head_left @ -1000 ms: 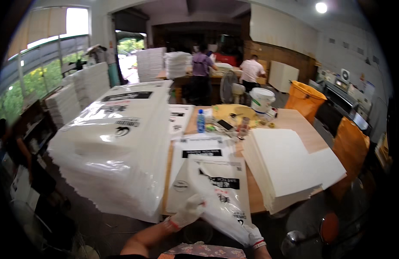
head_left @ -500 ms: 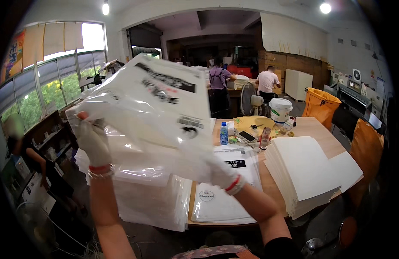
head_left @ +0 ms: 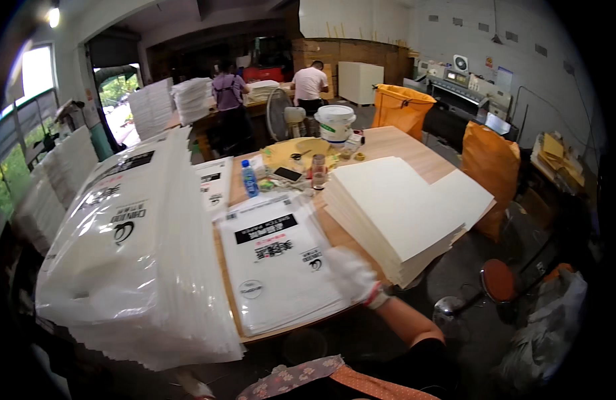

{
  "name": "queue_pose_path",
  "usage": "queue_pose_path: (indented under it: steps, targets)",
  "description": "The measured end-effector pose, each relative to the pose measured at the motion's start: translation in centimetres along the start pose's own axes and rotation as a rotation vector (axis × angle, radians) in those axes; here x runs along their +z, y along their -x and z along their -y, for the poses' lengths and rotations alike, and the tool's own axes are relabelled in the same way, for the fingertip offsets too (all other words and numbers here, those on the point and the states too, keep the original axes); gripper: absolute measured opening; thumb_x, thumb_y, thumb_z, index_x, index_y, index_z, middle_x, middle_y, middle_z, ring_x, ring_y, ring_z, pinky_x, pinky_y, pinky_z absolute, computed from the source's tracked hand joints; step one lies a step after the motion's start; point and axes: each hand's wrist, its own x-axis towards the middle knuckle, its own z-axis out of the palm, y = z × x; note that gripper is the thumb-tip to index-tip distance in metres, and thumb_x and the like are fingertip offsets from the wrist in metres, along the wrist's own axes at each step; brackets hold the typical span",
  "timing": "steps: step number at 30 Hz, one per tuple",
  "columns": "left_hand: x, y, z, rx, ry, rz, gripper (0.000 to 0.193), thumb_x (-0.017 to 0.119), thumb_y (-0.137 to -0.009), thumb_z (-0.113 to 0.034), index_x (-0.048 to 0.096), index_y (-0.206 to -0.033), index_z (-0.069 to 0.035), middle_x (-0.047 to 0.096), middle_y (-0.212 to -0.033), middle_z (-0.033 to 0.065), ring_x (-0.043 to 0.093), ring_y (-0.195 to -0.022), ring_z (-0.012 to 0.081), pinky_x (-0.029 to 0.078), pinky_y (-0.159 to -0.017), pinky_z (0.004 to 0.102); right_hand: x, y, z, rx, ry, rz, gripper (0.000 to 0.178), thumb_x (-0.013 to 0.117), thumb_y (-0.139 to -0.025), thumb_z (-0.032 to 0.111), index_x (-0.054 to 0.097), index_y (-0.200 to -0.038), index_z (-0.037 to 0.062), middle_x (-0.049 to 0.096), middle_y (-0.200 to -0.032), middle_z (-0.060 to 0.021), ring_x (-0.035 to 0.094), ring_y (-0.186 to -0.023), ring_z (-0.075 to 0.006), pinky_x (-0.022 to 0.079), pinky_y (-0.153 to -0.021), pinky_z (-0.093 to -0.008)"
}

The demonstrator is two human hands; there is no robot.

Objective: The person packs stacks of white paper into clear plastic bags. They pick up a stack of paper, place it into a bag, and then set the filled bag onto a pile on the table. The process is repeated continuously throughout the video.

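My right hand (head_left: 352,275), in a white glove with a red band at the wrist, is over the right edge of a pile of printed clear plastic bags (head_left: 271,277). Motion smears its fingers, so I cannot tell whether they grip anything. What looks like my left hand (head_left: 193,385) shows only in part, low at the bottom edge beside the table, its fingers unclear. Left of the bags rises a tall stack of plastic-wrapped white paper packs (head_left: 88,267), its top pack printed in black. To the right of my right hand lies a fanned stack of white paper sheets (head_left: 408,207).
Behind the bags stand a blue-capped bottle (head_left: 249,179), a phone (head_left: 290,173), a glass (head_left: 319,171) and a white bucket (head_left: 335,125). A fan (head_left: 278,115) and two people are farther back. Orange sacks (head_left: 491,177) and a stool (head_left: 498,278) stand right of the table.
The wrapped pack held up in both hands now lies on the left stack, out of my hands. My left hand has dropped low. The view has swung right.
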Motion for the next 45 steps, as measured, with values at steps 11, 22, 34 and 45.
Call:
queue_pose_path:
  steps: [11, 22, 34, 45]
  targets:
    - [12.2, 13.1, 17.7, -0.386, -0.845, 1.239, 0.022, 0.059, -0.086, -0.020, 0.055, -0.100, -0.004, 0.061, -0.081, 0.0083, 0.061, -0.075, 0.0166, 0.049, -0.067, 0.0301, -11.0, 6.3, -20.3, 0.524, -0.037, 0.024, 0.067, 0.070, -0.076, 0.040, 0.048, -0.129, 0.0060, 0.065, -0.103, -0.0138, 0.062, -0.082, -0.0294, 0.050, -0.071, -0.0373]
    - [33.6, 20.9, 6.8, -1.083, -0.047, 1.400, 0.040, 0.055, -0.084, -0.006, 0.047, -0.122, 0.000, 0.058, -0.102, 0.0104, 0.056, -0.096, 0.0208, 0.046, -0.089, 0.0353, -7.6, 13.0, -7.6, -0.100, -0.462, 0.119, 0.035, 0.056, -0.089, 0.019, 0.055, -0.120, 0.0045, 0.059, -0.114, -0.0115, 0.062, -0.094, -0.0213, 0.051, -0.077, -0.0303]
    - [24.5, 26.4, 9.2, 0.645, -1.038, 1.835, 0.096, 0.062, -0.073, -0.034, 0.008, -0.142, 0.005, 0.014, -0.142, 0.0371, 0.011, -0.136, 0.0470, 0.010, -0.111, 0.0492, 4.7, 15.2, -2.2, 0.699, -0.999, -0.502, 0.035, 0.059, -0.087, 0.021, 0.055, -0.115, 0.0007, 0.060, -0.109, -0.0070, 0.057, -0.097, -0.0165, 0.045, -0.084, -0.0293]
    - [28.7, 5.4, 19.2, 0.200, -1.172, 1.359, 0.027, 0.055, -0.083, -0.034, 0.067, -0.093, -0.012, 0.063, -0.093, 0.0168, 0.059, -0.087, 0.0311, 0.046, -0.079, 0.0427, -2.9, 17.9, -0.4, 0.584, -0.433, -0.262, 0.025, 0.065, -0.083, 0.016, 0.063, -0.104, 0.0017, 0.068, -0.090, -0.0094, 0.065, -0.077, -0.0176, 0.052, -0.067, -0.0301]
